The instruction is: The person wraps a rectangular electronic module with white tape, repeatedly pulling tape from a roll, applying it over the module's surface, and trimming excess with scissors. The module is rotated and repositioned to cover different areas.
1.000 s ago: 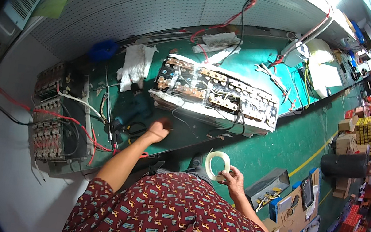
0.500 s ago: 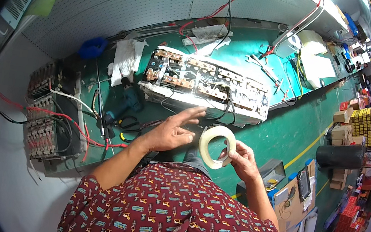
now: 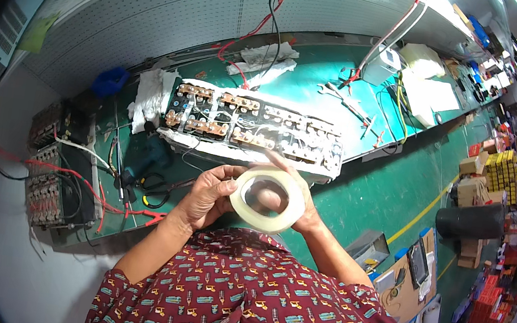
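A wide roll of pale, translucent tape is held up in front of my shirt, its round hole facing me. My left hand grips the roll's left side, thumb on the near face. Behind the roll's right side is my right hand, blurred and partly covered; a fingertip shows through the hole and another finger stretches up past the rim. Whether it touches the tape I cannot tell. Just beyond lies a long battery pack with copper bars, bolts, thin wires and white wrapping along its sides.
The battery pack lies on a green bench. Left of it are a drill, black-and-yellow pliers, red cables and another battery block. Wrenches lie to the right. A grey metal box stands at lower right.
My left hand has come from apart to holding the tape roll. My right hand has moved behind the roll, its grip no longer plain. The view has shifted, so the bench things sit further left.
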The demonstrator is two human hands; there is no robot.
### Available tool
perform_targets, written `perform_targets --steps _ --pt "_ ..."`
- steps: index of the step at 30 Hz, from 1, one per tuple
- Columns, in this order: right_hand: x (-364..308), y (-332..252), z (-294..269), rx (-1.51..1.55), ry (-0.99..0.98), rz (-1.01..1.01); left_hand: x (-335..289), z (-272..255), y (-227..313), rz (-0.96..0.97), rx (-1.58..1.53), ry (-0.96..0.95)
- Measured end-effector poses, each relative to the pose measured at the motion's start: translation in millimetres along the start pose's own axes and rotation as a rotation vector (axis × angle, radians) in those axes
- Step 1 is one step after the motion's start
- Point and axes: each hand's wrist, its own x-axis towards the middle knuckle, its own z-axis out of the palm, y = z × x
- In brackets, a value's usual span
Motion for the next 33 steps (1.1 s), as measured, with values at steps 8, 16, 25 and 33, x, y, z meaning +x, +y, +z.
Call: perform_targets --steps 8,16,25,33 --pt "32 16 -65 -0.060 -0.013 0.192 19 13 -35 0.124 0.041 0.152" --pt "79 12 -72 -0.491 -0.160 0.054 36 3 -83 0.491 0.287 0.508" --pt "188 -16 -46 -1.243 -0.260 -0.538 65 -58 -122 0.613 -0.110 0.915" --pt "217 -22 -27 -1.404 -0.390 -0.851 100 -91 -130 0.605 -0.086 1.016"
